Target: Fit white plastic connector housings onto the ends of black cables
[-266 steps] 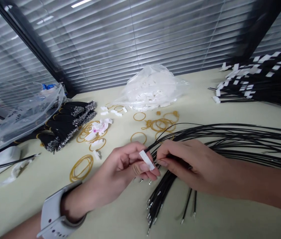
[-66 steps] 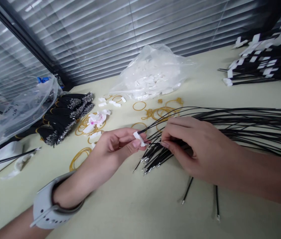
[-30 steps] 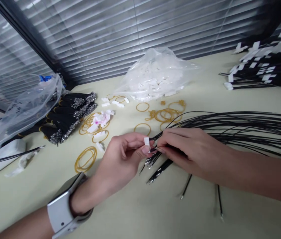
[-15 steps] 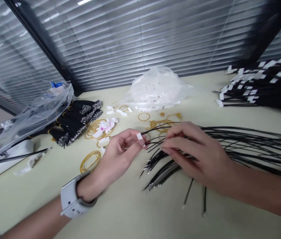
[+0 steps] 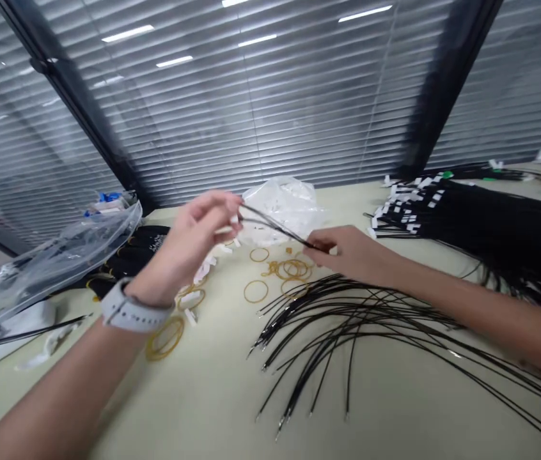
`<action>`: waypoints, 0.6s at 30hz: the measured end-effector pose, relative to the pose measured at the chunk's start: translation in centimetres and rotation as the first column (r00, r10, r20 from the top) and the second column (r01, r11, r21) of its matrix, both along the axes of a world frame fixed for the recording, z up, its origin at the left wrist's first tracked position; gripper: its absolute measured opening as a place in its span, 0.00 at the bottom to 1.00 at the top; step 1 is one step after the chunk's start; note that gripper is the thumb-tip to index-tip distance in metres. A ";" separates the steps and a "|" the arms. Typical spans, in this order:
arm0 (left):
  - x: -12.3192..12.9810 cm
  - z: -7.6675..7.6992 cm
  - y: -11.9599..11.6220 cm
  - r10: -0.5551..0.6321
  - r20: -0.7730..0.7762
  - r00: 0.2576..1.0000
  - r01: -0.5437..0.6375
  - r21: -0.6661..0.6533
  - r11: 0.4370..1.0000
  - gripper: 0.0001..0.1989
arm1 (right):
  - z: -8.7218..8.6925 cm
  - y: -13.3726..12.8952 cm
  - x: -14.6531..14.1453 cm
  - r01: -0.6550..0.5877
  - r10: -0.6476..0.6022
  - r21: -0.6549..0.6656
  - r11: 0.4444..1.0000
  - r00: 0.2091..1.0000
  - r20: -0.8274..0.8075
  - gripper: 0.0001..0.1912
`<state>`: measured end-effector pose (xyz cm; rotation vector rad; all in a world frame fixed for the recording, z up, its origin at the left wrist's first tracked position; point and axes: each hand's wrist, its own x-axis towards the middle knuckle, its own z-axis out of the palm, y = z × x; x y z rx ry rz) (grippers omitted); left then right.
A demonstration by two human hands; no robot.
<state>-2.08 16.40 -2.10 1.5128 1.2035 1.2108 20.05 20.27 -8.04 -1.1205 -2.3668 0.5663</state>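
Thin black cables [image 5: 273, 223] are stretched between my two hands above the table. My left hand [image 5: 203, 223], with a grey watch strap on the wrist, pinches their tip end; a bit of white shows at the fingertips. Further along the same cables, my right hand [image 5: 335, 248] closes its fingers around them. Below the right hand and forearm, a loose spread of black cables [image 5: 328, 319] lies on the table, metal tips pointing left and toward me. Yellow rubber bands [image 5: 292, 268] lie just beyond those tips.
A clear plastic bag [image 5: 282, 204] of white pieces stands by the blinds. At right lies a thick pile of black cables [image 5: 491, 223] with white tags. Bundled cables [image 5: 143, 246] and a plastic sheet [image 5: 73, 246] are at left. More rubber bands [image 5: 165, 338] lie near my left forearm.
Both hands have risen and moved away from me, drawing the held cables up from the loose spread. My view has tilted up and turned right, showing more of the tagged pile.
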 end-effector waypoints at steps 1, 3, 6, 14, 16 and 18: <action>0.1 0.9 0.9 0.015 0.082 0.997 -0.020 0.062 0.998 0.03 | 0.2 0.6 0.5 0.002 -0.002 -0.015 1.000 1.000 -0.011 0.17; 0.3 2.6 2.5 -0.001 0.259 0.966 -0.033 0.130 0.991 0.03 | 0.9 1.6 1.6 -0.008 0.006 -0.057 0.998 0.999 -0.037 0.19; 0.3 5.0 3.9 -0.068 0.353 0.933 -0.030 0.265 0.964 0.05 | 2.2 2.7 3.2 -0.020 0.012 -0.094 0.995 0.996 -0.085 0.21; -1.7 5.4 1.5 0.099 -0.153 0.983 -0.027 0.412 0.911 0.15 | 6.1 3.8 7.0 -0.134 0.111 -0.310 0.941 0.990 -0.090 0.22; -2.3 4.1 0.9 0.143 -0.291 0.946 -0.044 0.322 0.946 0.12 | 6.2 4.7 8.0 -0.174 0.205 -0.394 0.903 0.978 0.037 0.23; -2.7 2.0 0.4 0.110 -0.420 0.901 -0.043 0.165 0.985 0.14 | 5.7 5.5 8.7 -0.098 0.159 -0.251 0.963 0.958 0.239 0.25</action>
